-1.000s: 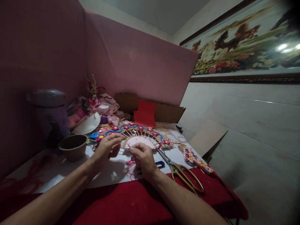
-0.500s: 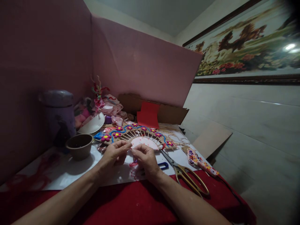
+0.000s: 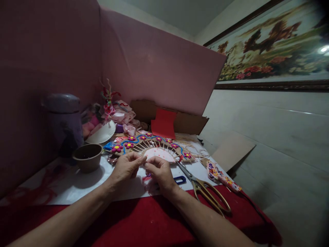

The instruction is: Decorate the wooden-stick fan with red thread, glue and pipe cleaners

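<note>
In the middle of the head view, my left hand (image 3: 129, 167) and my right hand (image 3: 160, 173) pinch with their fingertips almost together. Whatever they hold is too small to make out. Just beyond them lies a fan-shaped craft piece (image 3: 144, 138) with thin ribs, pink and yellow flowers and a wavy blue line. Its half-round white centre (image 3: 159, 154) carries pink dots, and my fingers partly cover its lower edge. Pink and purple thread (image 3: 149, 181) hangs or lies under my right hand. A dark blue looped handle (image 3: 180, 179) shows beside that wrist.
Gold-handled scissors (image 3: 203, 188) lie right of my right hand, near a flower-patterned glue gun (image 3: 223, 177) with a cord. A brown bowl (image 3: 87, 161) stands left. Behind are a white paper plate (image 3: 102, 133), red paper (image 3: 164, 122) and cardboard (image 3: 191, 122).
The view has shifted slightly. Both hands stay close together in a pinch, with only a small change in the left fingers.
</note>
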Action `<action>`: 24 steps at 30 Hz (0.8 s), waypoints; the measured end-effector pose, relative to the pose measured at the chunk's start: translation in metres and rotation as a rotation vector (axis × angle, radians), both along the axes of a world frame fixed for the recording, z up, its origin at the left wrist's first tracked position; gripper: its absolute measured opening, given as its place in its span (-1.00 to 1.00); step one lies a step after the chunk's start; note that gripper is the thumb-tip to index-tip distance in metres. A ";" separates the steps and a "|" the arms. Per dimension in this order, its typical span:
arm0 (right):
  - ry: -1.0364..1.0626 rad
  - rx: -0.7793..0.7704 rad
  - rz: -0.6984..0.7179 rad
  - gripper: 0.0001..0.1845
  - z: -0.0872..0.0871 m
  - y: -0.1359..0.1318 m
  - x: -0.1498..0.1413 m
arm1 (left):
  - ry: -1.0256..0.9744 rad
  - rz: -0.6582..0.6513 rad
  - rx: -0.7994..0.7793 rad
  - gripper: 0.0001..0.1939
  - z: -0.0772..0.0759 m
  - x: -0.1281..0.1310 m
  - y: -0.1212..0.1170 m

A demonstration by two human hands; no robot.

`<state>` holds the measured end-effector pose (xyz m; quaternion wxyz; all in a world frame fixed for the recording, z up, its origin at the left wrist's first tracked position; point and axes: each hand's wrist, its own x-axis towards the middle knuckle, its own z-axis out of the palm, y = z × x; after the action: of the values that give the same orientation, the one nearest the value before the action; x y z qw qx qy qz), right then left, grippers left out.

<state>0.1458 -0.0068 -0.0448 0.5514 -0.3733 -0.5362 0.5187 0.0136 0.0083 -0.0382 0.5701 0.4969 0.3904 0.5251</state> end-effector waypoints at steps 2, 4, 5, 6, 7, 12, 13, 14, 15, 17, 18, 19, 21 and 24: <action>-0.019 0.030 -0.010 -0.81 -0.002 0.001 0.000 | -0.011 -0.007 -0.002 -0.54 -0.001 0.000 0.000; -0.030 0.051 -0.017 -0.81 -0.003 0.002 -0.001 | -0.019 -0.016 -0.003 -0.53 -0.002 0.000 0.001; -0.035 0.059 -0.020 -0.80 -0.004 0.003 0.000 | -0.022 -0.019 -0.003 -0.53 -0.003 0.000 0.002; -0.039 0.063 -0.024 -0.80 -0.004 0.003 0.000 | -0.022 -0.021 -0.003 -0.53 -0.003 0.000 0.002; -0.043 0.065 -0.029 -0.79 -0.004 0.003 0.000 | -0.020 -0.026 -0.003 -0.52 -0.003 0.000 0.002; -0.043 0.062 -0.036 -0.80 -0.006 0.004 0.001 | 0.005 -0.015 -0.013 -0.49 -0.002 -0.001 0.002; -0.039 0.064 -0.032 -0.81 -0.006 0.004 0.000 | 0.011 0.002 -0.014 -0.50 -0.002 -0.001 0.001; -0.037 0.066 -0.029 -0.81 -0.006 0.004 0.000 | 0.020 0.019 -0.014 -0.50 -0.002 -0.001 0.001; -0.036 0.067 -0.025 -0.81 -0.006 0.004 0.000 | 0.031 0.034 -0.011 -0.51 -0.003 -0.001 0.002; -0.038 0.070 -0.016 -0.80 -0.006 0.004 -0.001 | 0.050 0.058 0.004 -0.52 -0.004 0.000 0.002; -0.037 0.071 -0.013 -0.80 -0.006 0.004 -0.001 | 0.058 0.068 0.010 -0.52 -0.005 0.000 0.003; -0.037 0.071 -0.011 -0.80 -0.006 0.004 -0.002 | 0.063 0.077 0.015 -0.52 -0.005 0.001 0.003; -0.036 0.073 -0.013 -0.80 -0.006 0.004 -0.002 | 0.063 0.094 0.017 -0.52 -0.006 0.002 0.002; -0.053 0.075 -0.030 -0.81 -0.006 0.004 -0.002 | 0.024 0.096 0.000 -0.50 -0.003 0.002 0.000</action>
<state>0.1438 -0.0032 -0.0505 0.5585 -0.3740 -0.5642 0.4795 0.0155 0.0082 -0.0415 0.5396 0.4839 0.4206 0.5456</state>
